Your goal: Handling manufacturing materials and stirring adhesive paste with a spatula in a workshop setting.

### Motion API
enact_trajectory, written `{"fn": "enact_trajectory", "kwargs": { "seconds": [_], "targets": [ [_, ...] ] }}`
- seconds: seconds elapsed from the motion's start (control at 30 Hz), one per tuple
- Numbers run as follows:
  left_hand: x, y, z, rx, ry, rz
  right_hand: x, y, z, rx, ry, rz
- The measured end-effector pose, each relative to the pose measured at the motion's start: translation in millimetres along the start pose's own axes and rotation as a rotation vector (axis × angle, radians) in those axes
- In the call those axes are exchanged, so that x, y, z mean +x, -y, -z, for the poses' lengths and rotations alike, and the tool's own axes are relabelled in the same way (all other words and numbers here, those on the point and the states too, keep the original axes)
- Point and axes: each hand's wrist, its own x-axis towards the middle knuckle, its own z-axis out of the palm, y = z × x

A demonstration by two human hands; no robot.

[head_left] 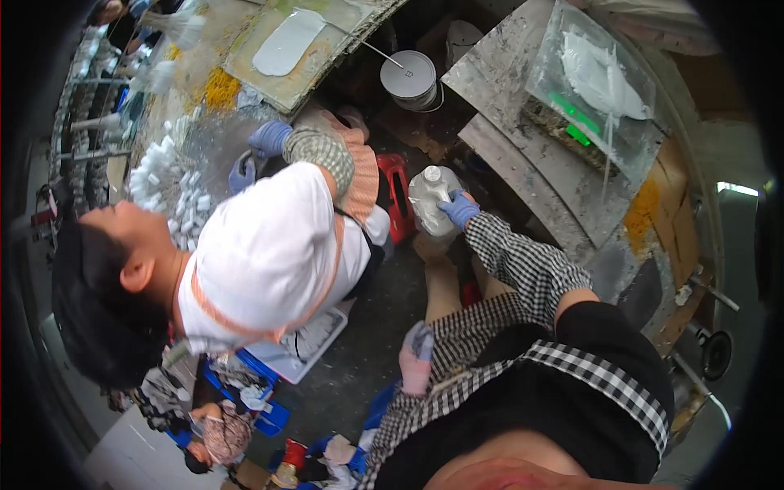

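My right hand point(460, 210), in a blue glove, is closed around the handle of a white plastic jug point(428, 214). The capped jug is held in front of my body, low beside the worktable on the right. My left hand point(416, 359) hangs near my waist, in a glove that looks pink with grey-blue fingers. Its fingers look loosely stretched, and nothing shows in it. Black-and-white checked sleeves cover both my forearms.
At left, a person point(253, 237) in white works over small white pieces point(163, 175). A lidded white bucket point(408, 80) stands ahead, near a red plastic stool point(395, 196). The right worktable point(523, 155) holds a glass sheet point(604, 73) with white paste. Blue bins point(269, 416) sit lower left.
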Motion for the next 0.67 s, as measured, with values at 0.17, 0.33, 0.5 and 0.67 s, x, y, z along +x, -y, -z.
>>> {"fn": "enact_trajectory", "kwargs": {
  "seconds": [0.17,0.33,0.5,0.67],
  "targets": [
    [-3.1,50.5,32.3,-0.035,-0.123,0.218,135.9,-35.3,-83.6,0.075,-0.032,-0.095],
    [10.7,91.5,38.4,0.012,-0.052,0.281,245.2,-49.5,-111.4,0.124,-0.163,-0.320],
    [23.4,107.4,30.4,0.086,-0.082,0.221,329.1,-67.3,-133.7,0.160,-0.228,-0.411],
    [38.3,110.7,23.6,0.151,-0.045,0.268,387.3,-90.1,-124.9,-0.469,0.038,-0.132]
  ]
}}
